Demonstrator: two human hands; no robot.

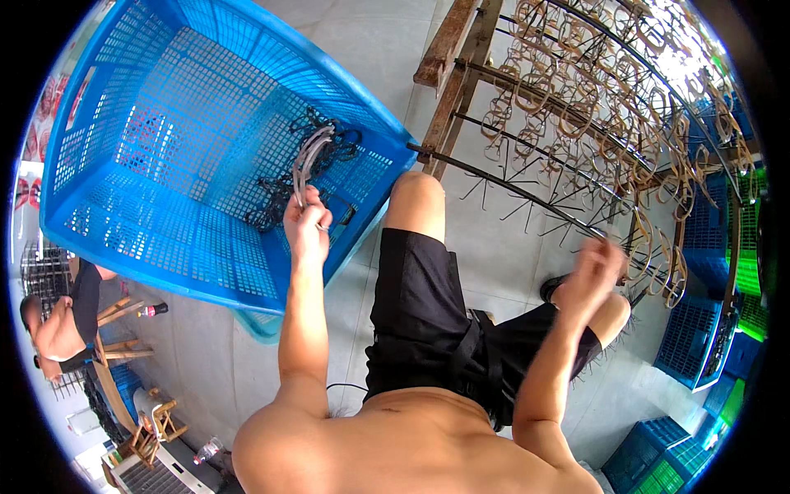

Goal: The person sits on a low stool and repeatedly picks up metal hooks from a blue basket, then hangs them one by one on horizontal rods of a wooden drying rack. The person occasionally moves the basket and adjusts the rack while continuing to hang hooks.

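My left hand (307,226) is closed around a small bundle of grey-brown curved frames (311,156), perhaps eyeglass or goggle frames. It holds them over the near right side of a large blue plastic basket (177,263). Below the bundle, a loose heap of dark thin frames (267,202) lies in the basket. My right hand (597,267) is at the near rod (510,188) of a rack, close to its hooks. Motion smears its fingers, so whether it grips anything is unclear. Many tan looped frames (568,107) hang in rows on the rack.
The rack's rusty brown bar (448,107) stands close by my left knee, beside the basket's corner. Blue and green crates (695,337) stand at the right. Another person (66,321) is at the far left, near a bottle (152,310) and wooden stools (156,428).
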